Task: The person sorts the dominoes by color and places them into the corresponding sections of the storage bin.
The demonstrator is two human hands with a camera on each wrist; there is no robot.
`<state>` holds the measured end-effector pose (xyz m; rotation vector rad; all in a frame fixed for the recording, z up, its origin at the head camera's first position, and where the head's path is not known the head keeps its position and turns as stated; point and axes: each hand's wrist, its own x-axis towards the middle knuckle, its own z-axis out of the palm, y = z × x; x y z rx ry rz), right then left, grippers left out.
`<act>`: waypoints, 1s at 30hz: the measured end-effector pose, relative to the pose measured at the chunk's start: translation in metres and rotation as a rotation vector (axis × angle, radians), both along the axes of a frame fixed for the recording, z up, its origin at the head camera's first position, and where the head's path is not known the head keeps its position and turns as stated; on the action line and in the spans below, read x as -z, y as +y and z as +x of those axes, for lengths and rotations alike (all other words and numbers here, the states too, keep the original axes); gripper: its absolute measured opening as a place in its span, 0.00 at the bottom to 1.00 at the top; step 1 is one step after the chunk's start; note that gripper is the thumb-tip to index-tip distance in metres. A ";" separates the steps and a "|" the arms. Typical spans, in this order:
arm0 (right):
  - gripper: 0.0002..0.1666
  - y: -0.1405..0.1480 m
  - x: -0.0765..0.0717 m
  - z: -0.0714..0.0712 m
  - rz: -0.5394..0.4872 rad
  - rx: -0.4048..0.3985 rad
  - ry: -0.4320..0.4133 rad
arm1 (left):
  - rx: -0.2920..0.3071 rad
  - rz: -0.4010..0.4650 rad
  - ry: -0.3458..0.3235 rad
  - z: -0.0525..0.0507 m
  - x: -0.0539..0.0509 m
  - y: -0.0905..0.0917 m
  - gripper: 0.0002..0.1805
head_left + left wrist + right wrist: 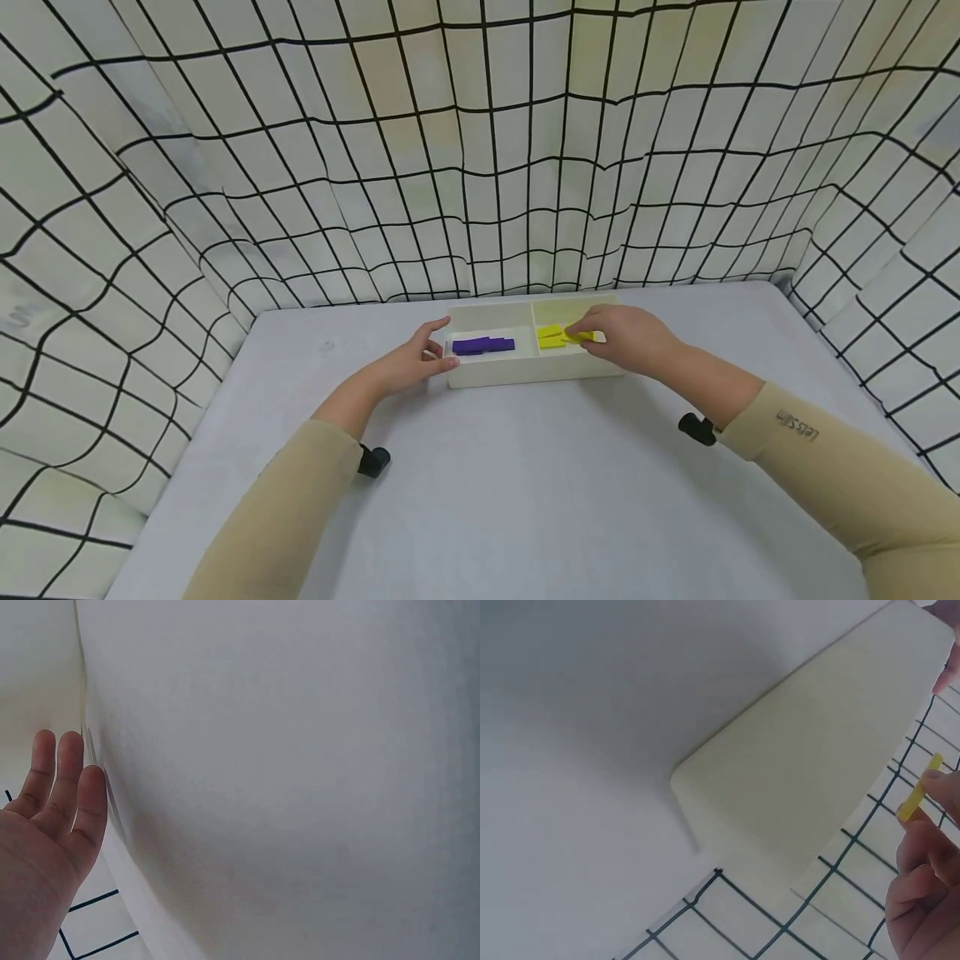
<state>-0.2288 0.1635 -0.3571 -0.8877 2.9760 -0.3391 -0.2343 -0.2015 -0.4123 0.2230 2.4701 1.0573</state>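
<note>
A long white two-compartment box (480, 375) lies across the far part of the table. Several purple strips (482, 345) lie together in its left compartment. Several yellow strips (551, 337) lie in the right compartment. My right hand (630, 337) is over the right compartment and pinches one yellow strip (921, 787) between thumb and fingers, above the rim in the right wrist view. My left hand (405, 364) is at the box's left end, its thumb against the front corner and its other fingers extended along the end wall (94, 750).
The box stands on a white-covered table (525, 483). Behind it and on both sides hang white sheets with a black grid (495, 158). A small black wrist camera (373, 461) sits under the left sleeve, another camera (697, 429) under the right.
</note>
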 end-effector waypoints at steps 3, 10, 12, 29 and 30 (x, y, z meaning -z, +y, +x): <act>0.20 0.002 0.003 -0.008 0.018 0.018 -0.026 | -0.001 0.004 -0.002 -0.001 0.001 0.000 0.48; 0.19 -0.001 0.015 -0.026 0.069 0.037 -0.051 | 0.003 0.008 -0.008 0.000 0.000 0.001 0.48; 0.18 -0.002 0.019 -0.031 0.084 0.029 -0.051 | -0.001 0.010 -0.008 0.001 0.000 0.001 0.48; 0.16 -0.017 0.041 -0.065 0.109 -0.002 -0.161 | -0.013 0.017 -0.012 0.002 -0.002 0.001 0.47; 0.16 -0.018 0.042 -0.067 0.111 -0.002 -0.162 | -0.009 0.015 -0.007 0.002 -0.002 0.001 0.47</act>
